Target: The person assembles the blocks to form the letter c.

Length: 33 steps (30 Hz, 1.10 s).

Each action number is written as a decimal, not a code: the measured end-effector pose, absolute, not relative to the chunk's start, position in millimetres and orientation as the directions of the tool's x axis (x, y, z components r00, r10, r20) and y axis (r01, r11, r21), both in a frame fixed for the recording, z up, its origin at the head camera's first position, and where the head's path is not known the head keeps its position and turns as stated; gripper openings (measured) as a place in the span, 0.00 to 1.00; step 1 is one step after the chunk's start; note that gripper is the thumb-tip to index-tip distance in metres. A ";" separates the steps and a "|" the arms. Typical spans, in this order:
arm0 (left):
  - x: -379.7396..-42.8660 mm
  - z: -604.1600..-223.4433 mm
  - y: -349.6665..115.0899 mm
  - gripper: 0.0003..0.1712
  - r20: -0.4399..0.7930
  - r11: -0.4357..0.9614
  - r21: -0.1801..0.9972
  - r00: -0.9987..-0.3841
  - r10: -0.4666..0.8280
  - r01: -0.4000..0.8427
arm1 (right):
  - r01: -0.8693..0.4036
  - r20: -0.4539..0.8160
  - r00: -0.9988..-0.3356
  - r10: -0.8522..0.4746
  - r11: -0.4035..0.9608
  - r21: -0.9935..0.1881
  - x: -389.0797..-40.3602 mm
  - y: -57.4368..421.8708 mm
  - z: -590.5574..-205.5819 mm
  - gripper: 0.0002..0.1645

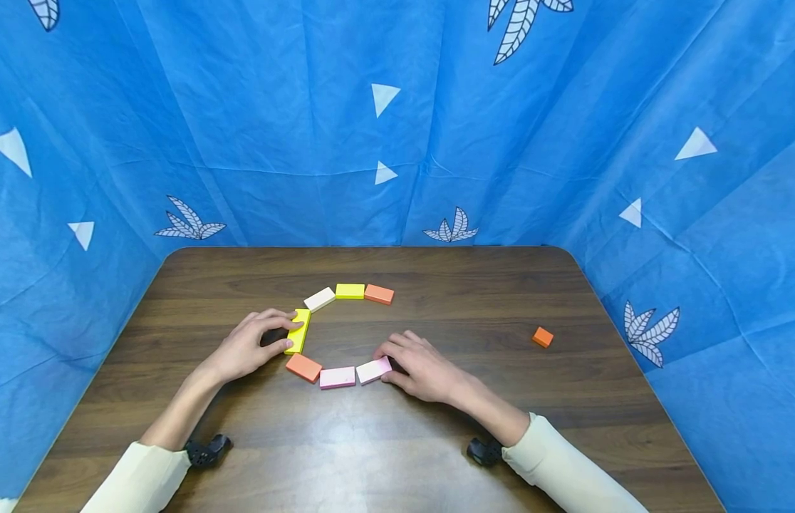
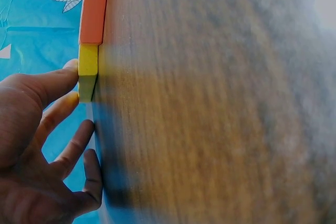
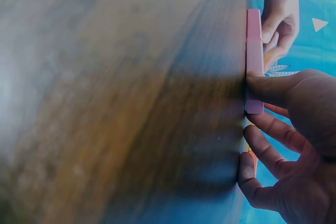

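Seven wooden blocks form a curved line, open on the right. My left hand (image 1: 253,342) rests its thumb and fingertips on top of the yellow block (image 1: 299,330) at the left of the curve. Against that block's near end lies an orange block (image 1: 304,368), also seen in the left wrist view. With thumb and index finger, my right hand (image 1: 423,367) pinches the right end of a pale pink block (image 1: 370,370), the last in the near row. Another pink block (image 1: 338,377) lies to its left. In the right wrist view, the thumb (image 3: 270,87) presses the block's near side.
Along the far side lie a cream block (image 1: 320,299), a smaller-looking yellow block (image 1: 350,291) and an orange block (image 1: 379,294). A single orange block (image 1: 542,337) sits apart on the right. Blue curtains (image 1: 346,128) surround the wooden table (image 1: 474,306). Each wrist wears a black camera.
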State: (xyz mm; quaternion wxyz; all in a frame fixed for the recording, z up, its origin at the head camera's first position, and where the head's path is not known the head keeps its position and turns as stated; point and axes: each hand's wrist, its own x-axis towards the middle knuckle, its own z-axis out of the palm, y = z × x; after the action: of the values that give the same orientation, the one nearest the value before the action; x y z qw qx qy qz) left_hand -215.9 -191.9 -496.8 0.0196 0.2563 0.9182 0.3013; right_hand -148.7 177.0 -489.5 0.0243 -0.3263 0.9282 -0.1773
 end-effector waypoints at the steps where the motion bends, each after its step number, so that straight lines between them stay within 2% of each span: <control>1: -216.1 -497.1 -191.8 0.21 0.119 0.688 0.563 -0.869 0.480 0.457 | -0.597 0.070 -0.786 -0.615 0.724 -0.344 -148.8 177.0 -489.4 0.16; 15: -217.1 -497.4 -193.0 0.21 0.110 0.689 0.564 -0.868 0.485 0.456 | -0.605 0.070 -0.780 -0.621 0.722 -0.336 -150.0 176.2 -488.6 0.17; 22: -217.5 -497.4 -193.4 0.21 0.103 0.690 0.565 -0.869 0.484 0.451 | -0.564 0.026 -0.797 -0.604 0.727 -0.391 -151.2 180.1 -487.8 0.21; 33: -216.9 -496.3 -193.6 0.21 0.123 0.680 0.565 -0.863 0.490 0.467 | -0.486 0.041 -0.846 -0.531 0.739 -0.466 -147.9 221.8 -483.6 0.23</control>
State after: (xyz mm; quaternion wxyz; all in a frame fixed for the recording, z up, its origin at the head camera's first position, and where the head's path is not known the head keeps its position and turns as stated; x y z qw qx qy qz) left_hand -216.9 -193.6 -496.3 0.0192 0.2610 0.9164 0.3029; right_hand -147.9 221.8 -483.6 0.0475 -0.2730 0.9313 -0.2363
